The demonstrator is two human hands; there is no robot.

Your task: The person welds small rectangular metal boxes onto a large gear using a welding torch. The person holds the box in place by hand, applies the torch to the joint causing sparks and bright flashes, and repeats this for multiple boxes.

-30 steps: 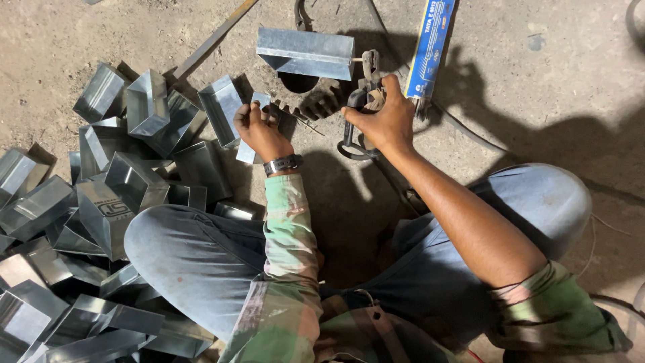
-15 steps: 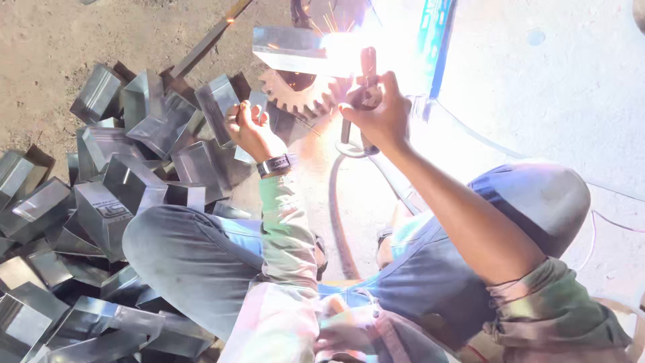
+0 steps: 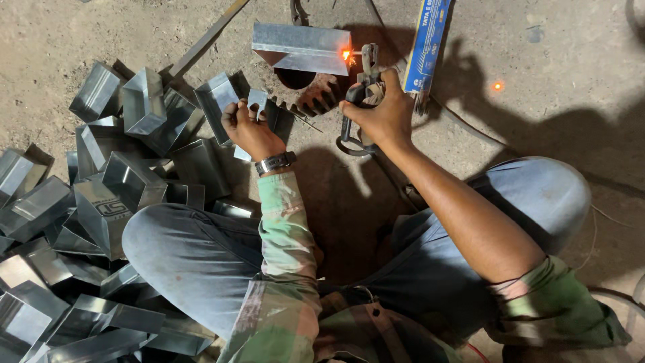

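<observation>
Head view: right hand (image 3: 379, 114) clenched on electrode holder (image 3: 359, 101), left hand (image 3: 247, 128) gripping small metal piece (image 3: 257, 101); glowing weld spot (image 3: 347, 55) on folded channel (image 3: 302, 48) likely to burn bare fingers.

Both hands fisted, left hand (image 3: 247, 129), right hand (image 3: 377, 114), forearms extended

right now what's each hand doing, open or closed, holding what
Left hand: closed on a small metal piece.
Right hand: closed on the welding electrode holder.
</observation>
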